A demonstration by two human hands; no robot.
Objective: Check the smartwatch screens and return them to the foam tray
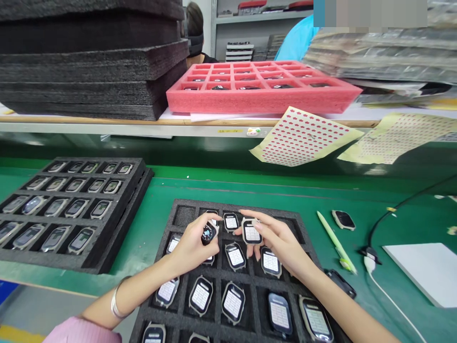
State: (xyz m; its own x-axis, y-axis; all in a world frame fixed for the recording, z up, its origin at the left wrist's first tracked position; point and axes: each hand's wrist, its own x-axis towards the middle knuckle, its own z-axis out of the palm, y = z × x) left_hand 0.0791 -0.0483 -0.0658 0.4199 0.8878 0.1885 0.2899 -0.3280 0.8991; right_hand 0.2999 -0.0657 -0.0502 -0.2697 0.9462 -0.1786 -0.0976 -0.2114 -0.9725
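Green bench (250,190), black foam tray (257,290) at 6 o'clock. Left hand (191,247) pinches dark watch (208,234) over tray. Right hand (282,243), at 3 o'clock of left, pinches lit watch (252,232), fingers spread.

A green work surface (221,190) is seen in front, bounded behind by a raised wooden-edged shelf (107,121). Beyond it, a grey metal rack (246,21) is set against a pale wall. Even, bright indoor lighting is cast over everything.
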